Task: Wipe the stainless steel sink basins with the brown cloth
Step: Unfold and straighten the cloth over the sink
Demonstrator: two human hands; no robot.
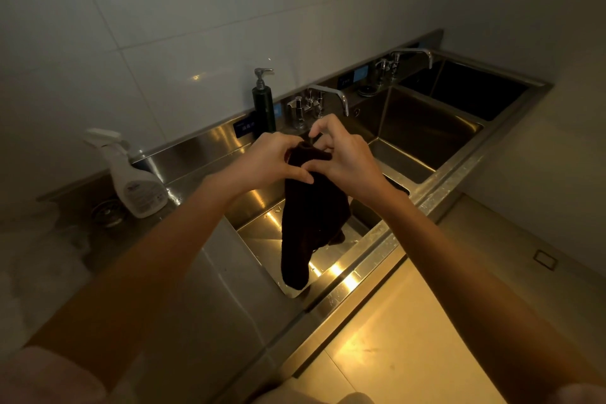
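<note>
The dark brown cloth hangs down over the nearest steel sink basin, held up at its top edge. My left hand grips the cloth's upper left part, thumb pressed across it. My right hand pinches the cloth's top right edge, with the forefinger raised. The cloth's lower end dangles close to the basin's front corner; whether it touches is unclear. A middle basin and a far basin lie to the right.
A white spray bottle stands on the counter at left beside a round drain. A dark soap dispenser and a tap sit behind the near basin. A second tap stands further right. Tiled wall behind.
</note>
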